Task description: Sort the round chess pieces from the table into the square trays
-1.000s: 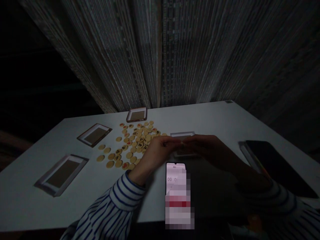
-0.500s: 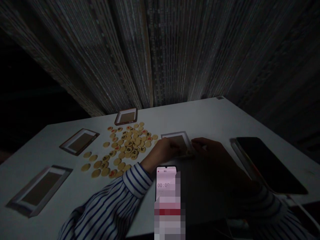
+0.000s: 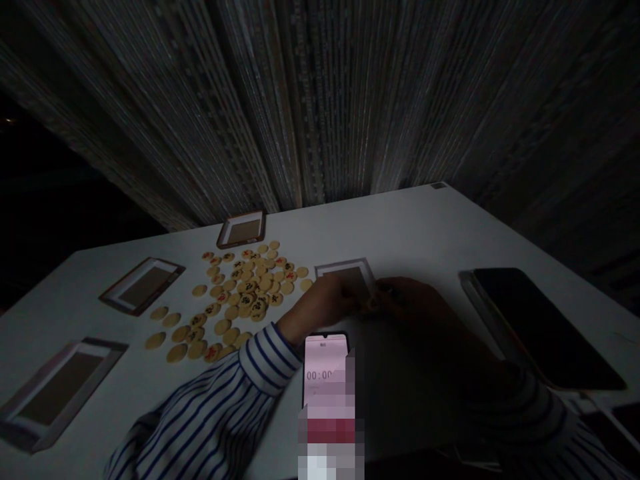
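Note:
In dim light, both hands are at a shallow open box (image 3: 369, 268) with a pale rim and brown inside. My left hand (image 3: 327, 298), in a striped sleeve, is closed over its left and near side; the fingertips are hidden. My right hand (image 3: 413, 301) is curled in shadow at the box's right edge. A small tan piece (image 3: 371, 305) shows between the two hands' fingertips; which fingers touch it is unclear. To the left lies a loose heap of round xiangqi pieces (image 3: 249, 287), some with red or black characters, others blank side up.
Three more shallow boxes (image 3: 263, 230) (image 3: 104, 297) (image 3: 95, 383) lie beyond and left of the pieces on the white table (image 3: 400, 223). A lit phone (image 3: 325, 360) displays a timer below my hands. A large dark device (image 3: 545, 327) lies at right, near a white cable. A bead-like curtain (image 3: 320, 100) hangs behind.
My right hand has moved in to the box's right edge, closer to my left hand. The view has shifted slightly, so the table things sit further left.

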### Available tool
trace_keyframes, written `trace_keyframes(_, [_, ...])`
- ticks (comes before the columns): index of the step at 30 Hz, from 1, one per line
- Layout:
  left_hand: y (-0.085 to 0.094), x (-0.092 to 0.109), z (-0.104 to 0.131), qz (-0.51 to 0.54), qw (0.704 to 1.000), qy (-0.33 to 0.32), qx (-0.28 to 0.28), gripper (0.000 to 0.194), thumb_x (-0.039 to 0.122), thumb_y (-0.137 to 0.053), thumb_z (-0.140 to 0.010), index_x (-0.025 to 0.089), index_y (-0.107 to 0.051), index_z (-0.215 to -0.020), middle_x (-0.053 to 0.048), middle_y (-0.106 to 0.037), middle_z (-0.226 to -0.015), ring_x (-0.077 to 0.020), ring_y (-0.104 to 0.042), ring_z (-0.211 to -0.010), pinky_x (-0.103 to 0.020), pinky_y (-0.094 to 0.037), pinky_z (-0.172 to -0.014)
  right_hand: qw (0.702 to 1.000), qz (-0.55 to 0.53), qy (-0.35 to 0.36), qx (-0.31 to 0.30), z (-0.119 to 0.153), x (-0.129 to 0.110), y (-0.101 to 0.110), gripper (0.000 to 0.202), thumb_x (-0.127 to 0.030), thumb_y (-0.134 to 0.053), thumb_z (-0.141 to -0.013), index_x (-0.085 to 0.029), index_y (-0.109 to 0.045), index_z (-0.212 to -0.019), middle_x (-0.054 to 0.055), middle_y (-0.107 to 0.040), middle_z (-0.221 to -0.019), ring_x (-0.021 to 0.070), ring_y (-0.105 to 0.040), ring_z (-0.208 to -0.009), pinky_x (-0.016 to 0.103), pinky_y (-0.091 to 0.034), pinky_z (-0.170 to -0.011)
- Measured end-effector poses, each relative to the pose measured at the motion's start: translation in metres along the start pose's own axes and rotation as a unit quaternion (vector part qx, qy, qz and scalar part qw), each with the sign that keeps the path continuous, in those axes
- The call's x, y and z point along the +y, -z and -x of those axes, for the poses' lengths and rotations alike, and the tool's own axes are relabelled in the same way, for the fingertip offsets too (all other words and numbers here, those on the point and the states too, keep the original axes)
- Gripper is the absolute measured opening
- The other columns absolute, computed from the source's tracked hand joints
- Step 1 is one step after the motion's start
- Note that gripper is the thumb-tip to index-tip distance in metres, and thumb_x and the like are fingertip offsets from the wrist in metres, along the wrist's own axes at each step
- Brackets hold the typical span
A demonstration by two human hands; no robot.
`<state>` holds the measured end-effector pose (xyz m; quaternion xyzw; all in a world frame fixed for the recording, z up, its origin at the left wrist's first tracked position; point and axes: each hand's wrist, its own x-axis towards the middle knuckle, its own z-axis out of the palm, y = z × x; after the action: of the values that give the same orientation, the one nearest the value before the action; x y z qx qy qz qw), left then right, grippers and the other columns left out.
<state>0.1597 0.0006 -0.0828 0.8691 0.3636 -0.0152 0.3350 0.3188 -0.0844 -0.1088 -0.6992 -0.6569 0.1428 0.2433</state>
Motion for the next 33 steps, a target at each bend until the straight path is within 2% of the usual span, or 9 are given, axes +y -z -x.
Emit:
trace_keyframes(12, [-0.002,0.001,-0.001,-0.032,0.999,-0.036,0.004,0.021,0.014,-0.047,-0.075,0.012,-0.066,-0.068,-0.002,-0.063,-0.061,-0.0102,-0.05,-0.058,-0.022,-0.034,-0.053,1.0,0.003,0.016,0.003,0.001,0.001,-0.003,0.029,-0.027,-0.041,-0.084,-0.019,-0.062,-0.103,0.008,-0.066,-0.099,0.0204,-0.06,-0.086,0.035,-0.045,-0.075])
trace_keyframes(18, [-0.002,0.002,0.0,-0.009,0.999,-0.048,0.004,0.021,0.012,-0.046,-0.075,0.013,-0.067,-0.072,-0.002,-0.064,-0.065,-0.0103,-0.052,-0.06,-0.021,-0.035,-0.054,1.0,0.005,0.014,-0.004,0.002,-0.002,-0.002,0.03,-0.026,-0.041,-0.085,-0.019,-0.061,-0.106,0.008,-0.066,-0.099,0.0206,-0.06,-0.088,0.036,-0.045,-0.077])
trace_keyframes(22, [0.0,0.001,0.002,0.007,0.999,-0.037,0.008,0.022,0.017,-0.047,-0.076,0.014,-0.069,-0.079,-0.003,-0.066,-0.07,-0.0104,-0.052,-0.059,-0.022,-0.037,-0.056,1.0,-0.002,0.003,0.0,0.002,-0.002,0.0,0.032,-0.029,-0.04,-0.085,-0.018,-0.061,-0.107,0.009,-0.066,-0.101,0.0218,-0.06,-0.09,0.038,-0.045,-0.078])
trace_keyframes(24, [0.005,-0.004,0.005,0.017,0.999,-0.026,0.024,0.024,0.021,-0.047,-0.077,0.013,-0.069,-0.082,-0.003,-0.067,-0.071,-0.0108,-0.053,-0.059,-0.023,-0.038,-0.056,1.0,-0.006,-0.012,0.011,0.002,-0.002,0.0,0.033,-0.031,-0.041,-0.085,-0.017,-0.061,-0.107,0.01,-0.066,-0.101,0.0227,-0.06,-0.09,0.038,-0.047,-0.077])
trace_keyframes(27, [0.021,-0.018,0.016,0.038,0.996,-0.01,0.081,0.027,0.024,-0.046,-0.078,0.013,-0.069,-0.086,-0.004,-0.068,-0.075,-0.0119,-0.055,-0.064,-0.023,-0.04,-0.059,0.999,-0.001,-0.03,0.021,0.002,-0.001,-0.001,0.035,-0.032,-0.042,-0.084,-0.016,-0.06,-0.109,0.011,-0.066,-0.102,0.0232,-0.061,-0.088,0.039,-0.048,-0.075])
trace_keyframes(33, [0.067,-0.065,0.058,0.015,0.977,0.053,0.204,0.028,0.027,-0.049,-0.077,0.014,-0.069,-0.092,-0.004,-0.07,-0.084,-0.0166,-0.06,-0.076,-0.027,-0.044,-0.071,0.999,0.044,-0.025,-0.009,-0.002,-0.005,-0.004,0.035,-0.03,-0.042,-0.082,-0.018,-0.061,-0.109,0.011,-0.065,-0.104,0.026,-0.062,-0.09,0.042,-0.049,-0.076])
